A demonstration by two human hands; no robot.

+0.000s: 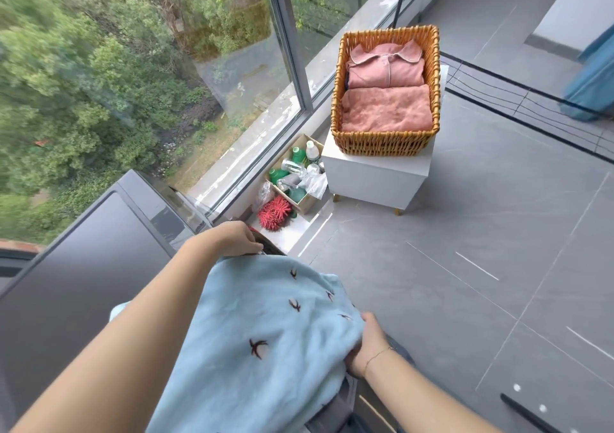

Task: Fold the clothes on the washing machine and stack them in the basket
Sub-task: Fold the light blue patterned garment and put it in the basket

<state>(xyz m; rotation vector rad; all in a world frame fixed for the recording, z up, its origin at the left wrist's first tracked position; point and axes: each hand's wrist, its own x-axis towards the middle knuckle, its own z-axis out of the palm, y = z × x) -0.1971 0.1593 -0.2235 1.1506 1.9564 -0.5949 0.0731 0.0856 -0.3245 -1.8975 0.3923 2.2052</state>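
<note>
Both forearms enter from the bottom edge and bracket a light blue garment point(265, 326) printed with small dark bird motifs. This garment lies bunched at the near right end of the washing machine point(86, 266), a dark grey appliance with a flat top.

Left hand point(237, 238): positioned at the far edge of the blue garment, fingers curled downward around the fabric edge together with a darker item beneath it. That darker item cannot be identified.

Right hand point(367, 343): positioned at the near right edge of the blue garment, fingers tucked under the cloth and grasping it. A thin bracelet point(377, 356) sits on the wrist.

Wicker basket point(387, 92): stands on a white cabinet point(375, 173), well apart from the hands, on the far side of the grey tiled floor point(465, 266). Contents:
- a folded pink collared top point(387, 67), in the far half;
- a folded pink towel-like piece point(387, 110), in the near half, touching the top.

Between the cabinet and the window point(166, 67), a cardboard box point(299, 173) holds green and clear bottles. A red spiky item point(275, 213) lies just beside the box. Trees show through the glass. A blue curtain point(594, 77) hangs at the right edge.
</note>
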